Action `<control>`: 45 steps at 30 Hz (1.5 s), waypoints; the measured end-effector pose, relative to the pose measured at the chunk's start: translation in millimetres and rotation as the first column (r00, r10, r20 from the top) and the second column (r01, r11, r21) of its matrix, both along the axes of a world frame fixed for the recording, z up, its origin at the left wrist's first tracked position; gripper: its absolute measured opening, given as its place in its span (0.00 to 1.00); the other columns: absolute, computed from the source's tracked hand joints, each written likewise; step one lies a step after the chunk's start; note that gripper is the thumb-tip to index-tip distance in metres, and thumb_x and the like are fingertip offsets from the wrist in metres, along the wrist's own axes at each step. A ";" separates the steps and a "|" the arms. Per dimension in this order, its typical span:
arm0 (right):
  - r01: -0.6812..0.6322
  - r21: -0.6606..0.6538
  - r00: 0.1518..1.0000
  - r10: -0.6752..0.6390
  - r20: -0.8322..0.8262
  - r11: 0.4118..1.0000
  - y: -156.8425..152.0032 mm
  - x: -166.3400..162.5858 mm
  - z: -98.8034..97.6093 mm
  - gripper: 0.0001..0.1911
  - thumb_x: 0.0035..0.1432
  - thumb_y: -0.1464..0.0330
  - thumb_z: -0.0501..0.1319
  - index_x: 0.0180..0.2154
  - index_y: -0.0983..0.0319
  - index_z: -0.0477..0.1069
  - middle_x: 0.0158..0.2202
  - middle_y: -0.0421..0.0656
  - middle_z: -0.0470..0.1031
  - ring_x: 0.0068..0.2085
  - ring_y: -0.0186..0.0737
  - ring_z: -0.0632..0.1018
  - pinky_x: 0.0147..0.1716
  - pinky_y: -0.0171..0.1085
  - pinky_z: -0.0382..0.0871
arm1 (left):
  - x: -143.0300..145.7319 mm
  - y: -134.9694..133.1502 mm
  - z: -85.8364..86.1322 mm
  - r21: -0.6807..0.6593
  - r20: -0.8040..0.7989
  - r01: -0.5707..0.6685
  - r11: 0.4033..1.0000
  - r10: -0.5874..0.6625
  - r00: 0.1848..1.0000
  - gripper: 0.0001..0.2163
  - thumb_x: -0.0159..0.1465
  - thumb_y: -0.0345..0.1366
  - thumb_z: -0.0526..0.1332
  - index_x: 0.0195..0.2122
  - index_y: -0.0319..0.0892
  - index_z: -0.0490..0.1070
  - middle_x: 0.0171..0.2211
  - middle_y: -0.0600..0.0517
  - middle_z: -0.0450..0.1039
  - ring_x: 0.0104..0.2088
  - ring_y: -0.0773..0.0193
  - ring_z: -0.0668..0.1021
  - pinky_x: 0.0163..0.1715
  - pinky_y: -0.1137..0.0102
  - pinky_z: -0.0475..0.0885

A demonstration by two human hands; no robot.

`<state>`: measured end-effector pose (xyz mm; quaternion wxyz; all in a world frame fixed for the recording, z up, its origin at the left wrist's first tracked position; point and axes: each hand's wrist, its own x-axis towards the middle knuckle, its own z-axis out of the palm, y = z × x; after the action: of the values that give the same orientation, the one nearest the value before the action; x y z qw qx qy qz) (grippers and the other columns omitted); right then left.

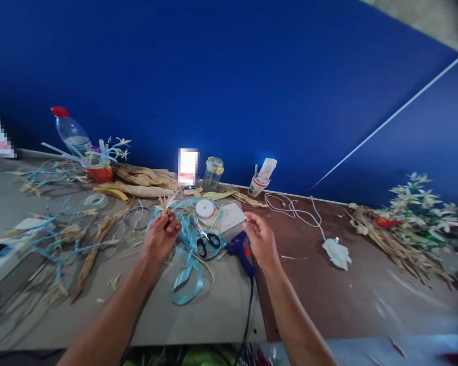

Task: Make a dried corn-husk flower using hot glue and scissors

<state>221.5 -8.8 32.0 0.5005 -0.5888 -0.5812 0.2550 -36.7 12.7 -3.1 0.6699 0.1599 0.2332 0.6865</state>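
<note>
My left hand is closed, pinching a small pale flower of dried husk whose tips stick up above the fingers. My right hand is raised with thumb and fingertips together; whatever they may hold is too small to make out. Its fingertips overlap the corner of a white card in view, and I cannot tell if they touch. Between the hands lie black-handled scissors, a tangle of light blue ribbon and a white spool. A blue glue gun rests beside my right hand.
Blue-wrapped branches with husk flowers spread over the left side. Along the wall stand a bottle, red cup, glass jar and white cup. Dried husks, a white cable and white flowers lie around.
</note>
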 end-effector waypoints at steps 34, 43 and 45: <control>-0.441 -0.027 0.717 0.334 -0.612 0.897 -44.8 -2.4 13.8 0.26 0.46 0.48 0.59 0.40 0.61 0.70 0.32 0.43 0.70 0.20 0.28 0.58 0.23 0.34 0.59 | 6.3 -2.4 -0.5 -0.069 -0.074 0.113 0.991 -0.118 0.990 0.07 0.53 0.32 0.66 0.31 0.36 0.71 0.19 0.58 0.62 0.18 0.76 0.65 0.22 0.78 0.67; -0.573 -0.009 0.743 0.514 -0.430 0.820 -22.6 -68.7 1.7 0.20 0.53 0.52 0.57 0.37 0.61 0.70 0.24 0.39 0.67 0.22 0.31 0.64 0.24 0.34 0.61 | 8.4 -2.0 -3.7 -0.055 -0.133 0.081 0.995 -0.087 0.987 0.10 0.52 0.36 0.68 0.29 0.36 0.70 0.18 0.59 0.61 0.17 0.77 0.62 0.22 0.77 0.64; -0.564 -0.030 0.763 0.507 -0.401 0.825 -22.0 -74.9 -7.3 0.19 0.53 0.53 0.58 0.35 0.62 0.70 0.24 0.39 0.67 0.21 0.31 0.64 0.24 0.34 0.61 | 9.5 -2.2 -2.9 -0.057 -0.140 0.076 0.995 -0.083 0.987 0.10 0.52 0.36 0.68 0.29 0.36 0.70 0.18 0.59 0.62 0.17 0.76 0.62 0.21 0.78 0.64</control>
<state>146.6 -30.8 24.7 0.4626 -0.3734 -0.5977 0.5379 -27.3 10.5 -6.0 0.6824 0.2001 0.2913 0.6399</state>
